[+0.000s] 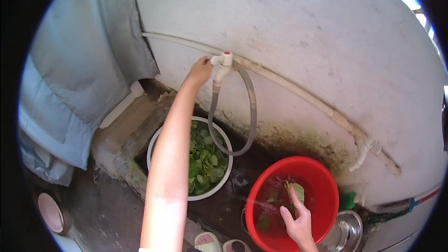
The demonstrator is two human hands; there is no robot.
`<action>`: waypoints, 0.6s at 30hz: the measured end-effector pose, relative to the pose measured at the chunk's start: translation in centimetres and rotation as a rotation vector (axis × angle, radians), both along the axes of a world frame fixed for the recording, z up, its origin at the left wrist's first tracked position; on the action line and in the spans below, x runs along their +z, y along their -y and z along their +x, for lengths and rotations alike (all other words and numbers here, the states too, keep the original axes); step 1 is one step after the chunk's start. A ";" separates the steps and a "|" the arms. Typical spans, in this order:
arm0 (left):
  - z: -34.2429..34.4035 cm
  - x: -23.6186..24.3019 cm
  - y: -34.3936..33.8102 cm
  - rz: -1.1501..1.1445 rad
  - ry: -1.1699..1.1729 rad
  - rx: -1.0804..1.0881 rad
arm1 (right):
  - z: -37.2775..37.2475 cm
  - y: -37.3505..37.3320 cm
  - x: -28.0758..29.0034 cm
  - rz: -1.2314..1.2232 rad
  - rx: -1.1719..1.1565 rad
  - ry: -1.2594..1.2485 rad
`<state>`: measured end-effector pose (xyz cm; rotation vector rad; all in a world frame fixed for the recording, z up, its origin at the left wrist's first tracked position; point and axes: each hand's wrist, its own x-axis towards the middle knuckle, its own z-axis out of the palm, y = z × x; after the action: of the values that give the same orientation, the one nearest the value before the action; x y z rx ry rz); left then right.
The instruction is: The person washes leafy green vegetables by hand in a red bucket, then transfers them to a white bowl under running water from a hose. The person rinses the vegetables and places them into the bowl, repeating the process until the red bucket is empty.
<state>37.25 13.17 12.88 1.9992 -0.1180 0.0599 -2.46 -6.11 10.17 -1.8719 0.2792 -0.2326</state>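
Note:
On the wall, a cream plastic tap (224, 67) with a red-marked top has a lever on its left side. My left hand (200, 71) reaches up and is closed on that lever. A grey hose (253, 105) loops down from the tap above a white basin (226, 177), which is full of green leaves (205, 163) and partly hidden by my left forearm. My right hand (298, 224) is over a red bucket (326, 182) with water in it. A pale green leaf (297, 193) shows at its fingers, seemingly held there; the grip is partly hidden.
A cream pipe (298, 92) runs along the wall to a second tap (363, 151). Beside the bucket lies a metal bowl (347, 233). A grey-blue sheet (70, 79) hangs at the left, above a pink round container (50, 212). My sandals (207, 241) are at the lower edge.

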 end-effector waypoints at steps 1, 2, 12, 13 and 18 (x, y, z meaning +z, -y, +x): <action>-0.9 -0.9 -0.2 -0.160 -0.036 -0.029 | -1.1 0.5 -0.3 0.049 -0.060 -0.051; -1.9 -0.9 -0.9 -0.052 -0.118 -0.008 | -1.8 1.6 -0.7 -0.038 -0.064 -0.088; -28.1 -15.0 3.2 0.161 -0.336 -0.210 | -3.7 14.7 -13.6 -0.456 -0.059 -0.412; -30.1 -15.7 5.0 0.209 -0.331 -0.273 | -3.5 15.1 -14.2 -0.480 -0.034 -0.471; -32.9 -15.1 10.5 0.218 -0.217 -0.127 | -2.0 16.3 -20.3 -0.537 0.093 -0.657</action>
<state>4.32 2.65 -2.21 2.1963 -0.1153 -0.2609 -4.48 -22.46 -10.08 -2.4507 0.6181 0.4269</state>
